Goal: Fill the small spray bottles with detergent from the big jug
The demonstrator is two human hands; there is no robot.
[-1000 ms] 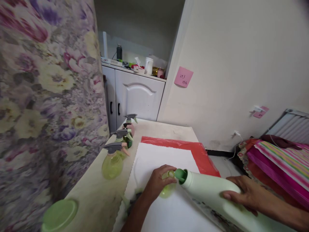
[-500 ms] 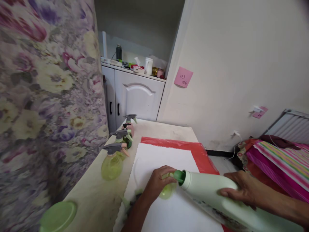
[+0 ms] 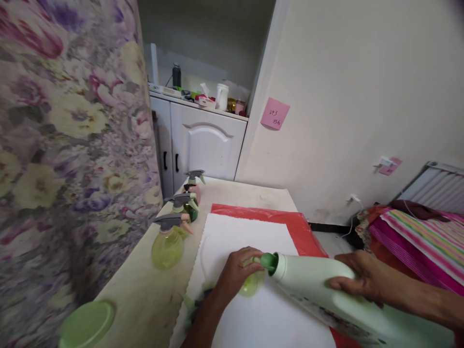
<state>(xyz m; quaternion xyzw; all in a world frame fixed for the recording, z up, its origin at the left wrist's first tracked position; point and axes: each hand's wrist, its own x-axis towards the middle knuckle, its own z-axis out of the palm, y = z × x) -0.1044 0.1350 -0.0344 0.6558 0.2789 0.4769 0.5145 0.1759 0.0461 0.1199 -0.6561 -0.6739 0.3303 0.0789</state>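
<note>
Head view, as I read it from my remote station. The left hand point(image 3: 235, 273) is curled around a small bottle point(image 3: 250, 286) of clear yellow-green plastic, which stands on a white sheet point(image 3: 239, 237); the fingers cover most of its neck. The right hand point(image 3: 357, 280) is clamped over the body of a large pale-green jug point(image 3: 315, 290), fingers wrapped across its top side. The jug is tipped almost level, and its green spout point(image 3: 268, 261) meets the mouth of the small bottle just beside the left fingertips. I cannot tell whether any liquid is passing. The two hands are well apart, joined only through the jug and the small bottle. The white sheet lies on a red sheet point(image 3: 293, 222), which shows along its far and right edges, and both lie on a pale table point(image 3: 145, 295). Along the table's left edge stand three spray bottles in a row: a near sprayer point(image 3: 166, 241), a middle sprayer point(image 3: 184, 205) and a far sprayer point(image 3: 194, 181). A green lid point(image 3: 87, 324) lies at the table's near left corner. A floral curtain point(image 3: 65, 145) hangs at left, a white cabinet point(image 3: 206, 145) stands behind, and a pink note point(image 3: 274, 116) is stuck on the wall.
</note>
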